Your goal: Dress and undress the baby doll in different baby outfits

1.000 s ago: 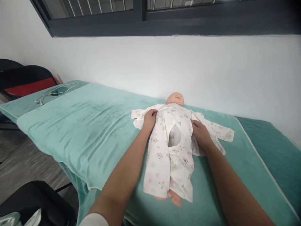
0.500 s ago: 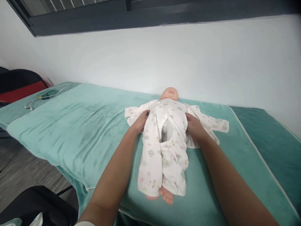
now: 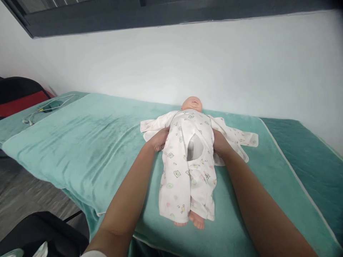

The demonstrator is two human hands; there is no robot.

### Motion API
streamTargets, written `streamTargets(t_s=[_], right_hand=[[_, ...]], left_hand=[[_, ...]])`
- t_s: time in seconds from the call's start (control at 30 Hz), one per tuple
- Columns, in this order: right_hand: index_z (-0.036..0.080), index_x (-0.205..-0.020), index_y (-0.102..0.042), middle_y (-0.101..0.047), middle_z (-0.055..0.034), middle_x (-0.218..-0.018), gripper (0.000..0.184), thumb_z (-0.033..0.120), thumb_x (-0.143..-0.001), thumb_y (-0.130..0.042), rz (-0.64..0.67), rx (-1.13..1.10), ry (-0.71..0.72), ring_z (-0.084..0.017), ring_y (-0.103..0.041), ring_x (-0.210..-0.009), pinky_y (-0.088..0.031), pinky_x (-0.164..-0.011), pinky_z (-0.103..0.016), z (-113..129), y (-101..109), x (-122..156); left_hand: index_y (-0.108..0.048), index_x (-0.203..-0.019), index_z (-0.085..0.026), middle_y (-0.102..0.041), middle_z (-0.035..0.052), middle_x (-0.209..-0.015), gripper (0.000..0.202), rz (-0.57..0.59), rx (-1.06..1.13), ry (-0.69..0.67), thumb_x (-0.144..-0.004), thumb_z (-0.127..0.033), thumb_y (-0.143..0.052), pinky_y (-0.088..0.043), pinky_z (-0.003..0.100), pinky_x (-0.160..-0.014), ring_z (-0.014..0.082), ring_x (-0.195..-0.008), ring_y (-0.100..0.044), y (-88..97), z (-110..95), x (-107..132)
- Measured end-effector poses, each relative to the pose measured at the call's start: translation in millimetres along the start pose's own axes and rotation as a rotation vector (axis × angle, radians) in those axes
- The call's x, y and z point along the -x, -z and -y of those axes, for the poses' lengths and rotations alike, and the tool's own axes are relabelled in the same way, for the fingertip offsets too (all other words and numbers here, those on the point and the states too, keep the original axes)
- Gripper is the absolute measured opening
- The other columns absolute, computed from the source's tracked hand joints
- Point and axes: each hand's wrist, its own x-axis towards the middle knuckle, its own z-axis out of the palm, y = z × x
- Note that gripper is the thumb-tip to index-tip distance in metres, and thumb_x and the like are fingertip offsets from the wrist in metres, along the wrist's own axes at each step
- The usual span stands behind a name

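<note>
A baby doll [image 3: 192, 103] lies on its back on a green blanket [image 3: 80, 142], head towards the wall and feet towards me. It wears white printed baby trousers [image 3: 175, 178] with an opening at the crotch, over a white printed baby top [image 3: 235, 137] whose sleeves spread out to both sides. My left hand [image 3: 160, 139] is at the doll's left-hand side in view, at the waist, its fingertips tucked under or behind the cloth. On the opposite side, my right hand [image 3: 220, 142] sits at the waist, fingers mostly hidden by the clothing. What either hand grips cannot be made out.
A white wall [image 3: 171, 64] rises behind the bed, below a dark window frame [image 3: 107, 21]. A cord [image 3: 50, 107] lies at the far left corner. Black chairs stand at the left [image 3: 21, 92] and lower left [image 3: 43, 232].
The doll's legs have shifted slightly to the right, and the trousers with them. Both hands stay at the waist, the right one reaching a little further under. The view has tilted slightly.
</note>
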Motion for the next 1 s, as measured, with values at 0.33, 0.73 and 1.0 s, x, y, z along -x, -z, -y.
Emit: streamTargets(t_s=[0.33, 0.73, 1.0], right_hand=[[0.022, -0.082, -0.072, -0.075, -0.0059, -0.095, 0.026, 0.041, -0.064, -0.069, -0.108, -0.123, -0.070, -0.034, -0.064, -0.102, -0.054, -0.091, -0.047, 20, -3, 13], [0.021, -0.092, -0.072, -0.076, -0.0066, -0.095, 0.036, 0.042, -0.064, -0.077, 0.124, -0.348, -0.186, -0.029, -0.067, -0.097, -0.057, -0.085, -0.044, 22, -7, 10], [0.023, -0.085, -0.073, -0.076, -0.0059, -0.092, 0.030, 0.039, -0.061, -0.079, 0.072, -0.368, -0.199, -0.027, -0.067, -0.092, -0.056, -0.081, -0.039, 22, -7, 10]], left_hand=[[-0.067, -0.111, -0.013, -0.074, 0.0107, -0.099, 0.050, 0.097, 0.021, -0.082, -0.062, -0.009, -0.073, -0.059, 0.039, -0.078, 0.0283, -0.095, -0.069, -0.6, 4, 3], [-0.070, -0.101, -0.010, -0.075, 0.0097, -0.085, 0.034, -0.010, 0.110, -0.069, -0.072, -0.028, -0.075, -0.058, 0.038, -0.084, 0.0251, -0.088, -0.070, -0.7, 7, -2], [-0.073, -0.096, -0.015, -0.076, 0.0070, -0.082, 0.023, -0.004, 0.148, -0.013, -0.075, -0.025, -0.070, -0.058, 0.035, -0.082, 0.0245, -0.086, -0.070, 3.4, 5, -1]])
